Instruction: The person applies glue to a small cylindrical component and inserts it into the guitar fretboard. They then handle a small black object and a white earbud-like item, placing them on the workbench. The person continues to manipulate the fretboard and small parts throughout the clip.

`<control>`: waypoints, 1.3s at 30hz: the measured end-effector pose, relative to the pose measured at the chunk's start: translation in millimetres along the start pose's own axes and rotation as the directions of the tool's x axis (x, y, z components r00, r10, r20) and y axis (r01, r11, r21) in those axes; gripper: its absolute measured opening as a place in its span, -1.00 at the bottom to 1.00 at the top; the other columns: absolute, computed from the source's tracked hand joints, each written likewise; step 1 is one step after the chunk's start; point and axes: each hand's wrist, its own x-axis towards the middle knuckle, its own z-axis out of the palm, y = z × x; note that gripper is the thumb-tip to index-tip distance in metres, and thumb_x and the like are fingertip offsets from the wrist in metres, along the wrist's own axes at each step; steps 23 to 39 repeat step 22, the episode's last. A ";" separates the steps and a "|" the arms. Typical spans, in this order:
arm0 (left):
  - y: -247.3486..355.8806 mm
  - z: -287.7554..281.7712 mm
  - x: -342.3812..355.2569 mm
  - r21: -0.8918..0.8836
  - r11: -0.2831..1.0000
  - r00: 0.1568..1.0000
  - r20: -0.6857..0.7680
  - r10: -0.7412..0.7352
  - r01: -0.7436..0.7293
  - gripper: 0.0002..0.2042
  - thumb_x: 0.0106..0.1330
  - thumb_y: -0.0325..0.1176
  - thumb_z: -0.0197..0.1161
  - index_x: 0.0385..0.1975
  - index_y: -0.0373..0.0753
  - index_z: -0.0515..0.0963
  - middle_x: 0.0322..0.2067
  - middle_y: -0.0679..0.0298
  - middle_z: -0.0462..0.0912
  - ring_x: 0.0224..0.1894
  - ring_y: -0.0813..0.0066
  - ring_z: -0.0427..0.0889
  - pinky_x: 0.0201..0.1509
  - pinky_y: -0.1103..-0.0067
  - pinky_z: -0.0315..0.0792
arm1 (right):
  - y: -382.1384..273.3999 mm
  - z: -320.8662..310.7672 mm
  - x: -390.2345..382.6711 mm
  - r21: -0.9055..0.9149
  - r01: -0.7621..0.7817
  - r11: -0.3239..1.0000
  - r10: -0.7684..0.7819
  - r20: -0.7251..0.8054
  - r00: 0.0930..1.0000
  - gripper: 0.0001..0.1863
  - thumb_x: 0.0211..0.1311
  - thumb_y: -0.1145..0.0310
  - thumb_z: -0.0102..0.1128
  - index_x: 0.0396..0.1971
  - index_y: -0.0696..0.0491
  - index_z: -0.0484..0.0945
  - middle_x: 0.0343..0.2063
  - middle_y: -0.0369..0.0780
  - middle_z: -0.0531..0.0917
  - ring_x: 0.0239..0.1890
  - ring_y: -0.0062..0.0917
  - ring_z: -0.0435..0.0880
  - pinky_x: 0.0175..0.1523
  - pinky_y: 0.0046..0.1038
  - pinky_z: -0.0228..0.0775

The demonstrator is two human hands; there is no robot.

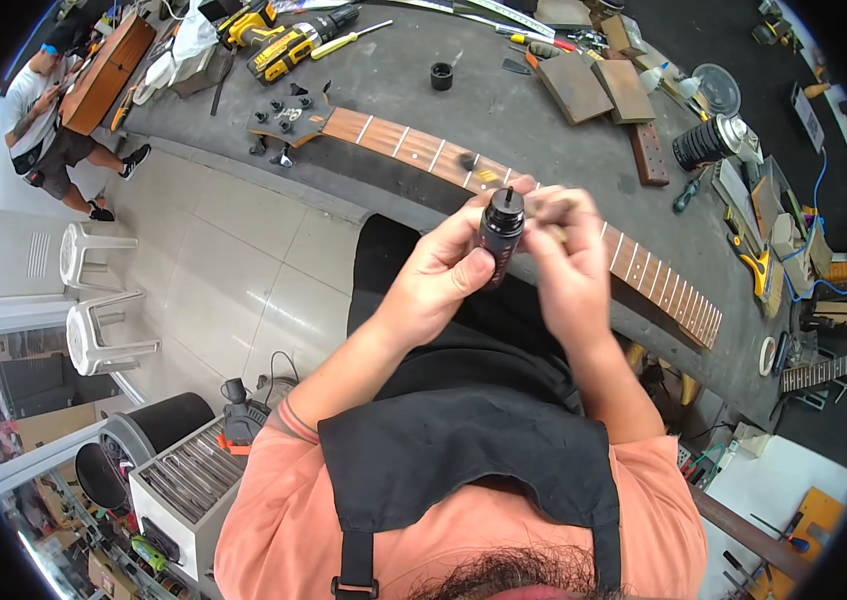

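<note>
My left hand (444, 278) is closed round a small black bottle (501, 232), held upright with its thin nozzle pointing up. Close beside the nozzle, my right hand (580, 262) has its fingers curled together. They are smeared by motion, and what they pinch, if anything, does not show clearly. Beyond both hands a guitar neck (420, 150) lies along the bench's near edge, its fretted face up. My hands cover part of its middle. Tuners stand on its dark headstock (285, 117) at the left. A small black cap (442, 76) rests on the bench behind the neck.
The dark workbench (384, 85) carries a yellow drill (289, 52), a screwdriver (352, 40), sanding blocks (574, 88) and a black spray can (709, 142). Two white stools (104, 335) stand on the tiled floor. Another person (49, 110) is at the far left by a wooden guitar body (109, 72).
</note>
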 end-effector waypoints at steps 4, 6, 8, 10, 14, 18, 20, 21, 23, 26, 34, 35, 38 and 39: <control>8.2 2.0 0.8 -0.036 0.998 0.996 -0.071 0.055 -0.058 -0.47 0.55 -0.01 0.32 0.30 -0.30 0.55 0.54 -0.03 0.31 0.52 0.14 0.39 0.54 0.24 0.29 | 7.6 14.9 -5.1 0.155 -0.166 0.974 0.150 0.110 0.983 -0.76 0.56 0.59 0.09 0.12 0.07 0.38 0.11 -0.25 0.53 0.22 -0.54 0.54 0.34 -0.41 0.47; 13.4 0.2 0.6 0.028 0.995 0.989 -0.103 0.102 -0.100 -0.49 0.57 -0.04 0.30 0.30 -0.31 0.55 0.51 0.00 0.35 0.49 0.17 0.42 0.53 0.25 0.29 | 0.0 20.0 -3.4 0.101 -0.172 0.980 0.159 0.122 0.980 -0.67 0.55 0.58 0.12 0.22 0.08 0.35 0.18 -0.22 0.53 0.30 -0.50 0.53 0.40 -0.36 0.43; 11.0 -8.5 4.1 0.228 0.953 0.971 -0.080 0.223 -0.200 -0.52 0.58 -0.10 0.30 0.29 -0.32 0.55 0.40 0.07 0.45 0.39 0.27 0.49 0.49 0.31 0.33 | 3.2 18.0 -7.1 0.025 -0.135 0.991 0.126 0.221 0.967 -0.56 0.54 0.57 0.17 0.31 0.08 0.30 0.22 -0.19 0.52 0.35 -0.47 0.51 0.41 -0.33 0.42; 12.8 -5.3 3.3 0.378 0.898 0.963 -0.057 0.265 -0.225 -0.53 0.58 -0.13 0.31 0.29 -0.34 0.55 0.35 0.10 0.48 0.36 0.29 0.50 0.46 0.33 0.35 | 6.7 17.7 -11.7 -0.066 -0.061 0.996 0.077 0.282 0.956 -0.45 0.52 0.55 0.25 0.39 0.07 0.24 0.24 -0.18 0.50 0.39 -0.47 0.49 0.45 -0.30 0.39; 20.3 9.8 8.4 0.545 0.795 0.936 -0.052 0.348 -0.266 -0.56 0.49 -0.21 0.39 0.24 -0.33 0.56 0.22 0.09 0.57 0.28 0.25 0.54 0.41 0.38 0.37 | -0.7 22.7 -12.5 -0.142 -0.063 0.988 0.090 0.191 0.977 -0.41 0.52 0.52 0.25 0.42 0.10 0.20 0.24 -0.18 0.48 0.28 -0.49 0.58 0.41 -0.27 0.44; 40.7 0.2 18.9 0.604 0.698 0.858 -0.044 0.511 -0.384 -0.64 0.47 -0.24 0.40 0.14 -0.29 0.58 0.14 0.08 0.60 0.26 0.19 0.55 0.42 0.34 0.35 | -17.3 13.3 -6.4 0.021 -0.072 0.997 0.067 0.180 0.981 -0.45 0.53 0.49 0.18 0.41 0.12 0.21 0.23 -0.11 0.53 0.24 -0.38 0.65 0.35 -0.22 0.50; 73.5 -26.0 19.5 0.839 0.475 0.880 0.010 0.474 -0.265 -0.68 0.44 -0.28 0.41 0.08 -0.28 0.58 0.12 0.10 0.61 0.22 0.15 0.56 0.41 0.31 0.36 | -19.5 -5.8 -1.8 0.108 -0.131 0.985 0.104 0.225 0.969 -0.44 0.54 0.41 0.19 0.40 0.13 0.20 0.23 -0.02 0.56 0.20 -0.29 0.69 0.34 -0.19 0.51; 94.6 -44.4 25.3 0.961 0.211 0.919 0.085 0.386 -0.177 -0.69 0.43 -0.29 0.41 0.06 -0.27 0.57 0.12 0.11 0.62 0.20 0.13 0.57 0.41 0.28 0.36 | -21.3 -20.2 0.9 0.139 -0.154 0.978 0.114 0.262 0.958 -0.44 0.54 0.38 0.19 0.40 0.12 0.21 0.23 0.00 0.57 0.19 -0.28 0.70 0.34 -0.18 0.51; 104.0 -61.8 39.8 0.972 -0.140 0.929 0.222 0.296 -0.188 -0.63 0.45 -0.28 0.41 0.19 -0.16 0.54 0.17 0.15 0.61 0.33 0.01 0.54 0.50 0.35 0.29 | -17.1 -35.5 3.1 0.156 -0.144 0.977 0.091 0.301 0.949 -0.42 0.53 0.31 0.22 0.40 0.08 0.22 0.26 0.03 0.55 0.19 -0.24 0.70 0.38 -0.18 0.50; 104.0 -61.8 39.8 0.972 -0.140 0.929 0.222 0.296 -0.188 -0.63 0.45 -0.28 0.41 0.19 -0.16 0.54 0.17 0.15 0.61 0.33 0.01 0.54 0.50 0.35 0.29 | -17.1 -35.5 3.1 0.156 -0.144 0.977 0.091 0.301 0.949 -0.42 0.53 0.31 0.22 0.40 0.08 0.22 0.26 0.03 0.55 0.19 -0.24 0.70 0.38 -0.18 0.50; 104.0 -61.8 39.8 0.972 -0.140 0.929 0.222 0.296 -0.188 -0.63 0.45 -0.28 0.41 0.19 -0.16 0.54 0.17 0.15 0.61 0.33 0.01 0.54 0.50 0.35 0.29 | -17.1 -35.5 3.1 0.156 -0.144 0.977 0.091 0.301 0.949 -0.42 0.53 0.31 0.22 0.40 0.08 0.22 0.26 0.03 0.55 0.19 -0.24 0.70 0.38 -0.18 0.50; 104.0 -61.8 39.8 0.972 -0.140 0.929 0.222 0.296 -0.188 -0.63 0.45 -0.28 0.41 0.19 -0.16 0.54 0.17 0.15 0.61 0.33 0.01 0.54 0.50 0.35 0.29 | -17.1 -35.5 3.1 0.156 -0.144 0.977 0.091 0.301 0.949 -0.42 0.53 0.31 0.22 0.40 0.08 0.22 0.26 0.03 0.55 0.19 -0.24 0.70 0.38 -0.18 0.50; 104.0 -61.8 39.8 0.972 -0.140 0.929 0.222 0.296 -0.188 -0.63 0.45 -0.28 0.41 0.19 -0.16 0.54 0.17 0.15 0.61 0.33 0.01 0.54 0.50 0.35 0.29 | -17.1 -35.5 3.1 0.156 -0.144 0.977 0.091 0.301 0.949 -0.42 0.53 0.31 0.22 0.40 0.08 0.22 0.26 0.03 0.55 0.19 -0.24 0.70 0.38 -0.18 0.50; 104.0 -61.8 39.8 0.972 -0.140 0.929 0.222 0.296 -0.188 -0.63 0.45 -0.28 0.41 0.19 -0.16 0.54 0.17 0.15 0.61 0.33 0.01 0.54 0.50 0.35 0.29 | -17.1 -35.5 3.1 0.156 -0.144 0.977 0.091 0.301 0.949 -0.42 0.53 0.31 0.22 0.40 0.08 0.22 0.26 0.03 0.55 0.19 -0.24 0.70 0.38 -0.18 0.50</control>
